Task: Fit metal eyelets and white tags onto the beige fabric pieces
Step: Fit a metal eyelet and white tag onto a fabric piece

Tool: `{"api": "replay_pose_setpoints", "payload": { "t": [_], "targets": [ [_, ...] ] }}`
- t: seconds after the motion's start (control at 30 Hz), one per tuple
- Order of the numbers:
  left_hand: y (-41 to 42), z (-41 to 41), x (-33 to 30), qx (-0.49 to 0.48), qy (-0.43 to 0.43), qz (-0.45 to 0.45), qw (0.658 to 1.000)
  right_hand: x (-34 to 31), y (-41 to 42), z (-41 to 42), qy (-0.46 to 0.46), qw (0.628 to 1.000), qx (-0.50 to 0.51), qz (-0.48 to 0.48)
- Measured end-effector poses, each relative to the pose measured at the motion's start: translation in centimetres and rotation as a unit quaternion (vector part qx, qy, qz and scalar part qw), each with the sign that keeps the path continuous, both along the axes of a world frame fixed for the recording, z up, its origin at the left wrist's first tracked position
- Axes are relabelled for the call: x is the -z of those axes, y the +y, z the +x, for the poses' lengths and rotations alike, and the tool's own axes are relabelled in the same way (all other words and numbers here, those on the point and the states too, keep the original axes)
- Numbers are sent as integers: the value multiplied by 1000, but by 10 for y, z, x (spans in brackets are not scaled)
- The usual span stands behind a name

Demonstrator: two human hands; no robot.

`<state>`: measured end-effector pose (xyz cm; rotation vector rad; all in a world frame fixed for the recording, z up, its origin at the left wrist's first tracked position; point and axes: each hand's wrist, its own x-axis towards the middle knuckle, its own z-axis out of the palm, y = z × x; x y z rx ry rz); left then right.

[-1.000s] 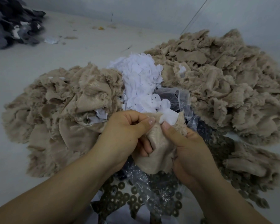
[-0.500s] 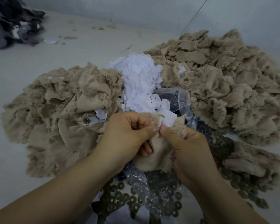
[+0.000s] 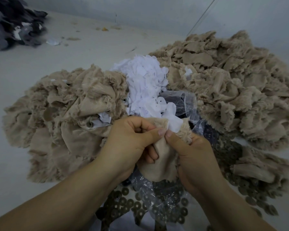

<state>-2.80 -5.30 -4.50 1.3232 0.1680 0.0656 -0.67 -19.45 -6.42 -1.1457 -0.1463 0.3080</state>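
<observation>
A beige fabric piece [image 3: 163, 162] hangs between both hands in the middle of the head view. My left hand [image 3: 130, 137] pinches its upper edge with thumb and curled fingers. My right hand [image 3: 188, 147] grips the same edge, thumb tip almost touching the left thumb. A white tag [image 3: 174, 123] stands up from the fabric just above the thumbs. Any eyelet at that spot is hidden by the thumbs. Loose metal eyelets [image 3: 157, 205] lie scattered below my hands, partly under a clear plastic bag [image 3: 143, 184].
A heap of white tags [image 3: 143, 84] lies beyond my hands. Beige fabric piles spread at left [image 3: 65, 117] and right [image 3: 232, 87]. Dark grey fabric [image 3: 12, 25] sits at the far left corner on the pale table [image 3: 20, 67]. A wall runs behind.
My thumbs have drawn together on the fabric's upper edge beside the white tag. The piles and eyelets have not moved.
</observation>
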Motion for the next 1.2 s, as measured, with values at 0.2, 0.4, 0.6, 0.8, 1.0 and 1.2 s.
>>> {"api": "replay_pose_setpoints", "payload": {
  "t": [0.2,0.4,0.6,0.8,1.0,1.2],
  "targets": [
    [1,-3,4,-59,-63,183,979,7,-1,1,18,998,54,-41],
    [-4,-4,7,-107,-181,373,904,5,0,1,25,997,50,-48],
    [-2,-7,7,-94,-226,383,891,2,-2,2,37,996,59,-57],
    [1,-2,-1,-43,-207,506,836,0,-2,2,30,996,57,-62],
    [6,-1,-4,-52,-118,325,937,-6,-3,0,8,987,86,-133],
    [0,2,-3,-91,-223,423,874,-12,-3,-2,-8,988,67,-141]
  ]
}}
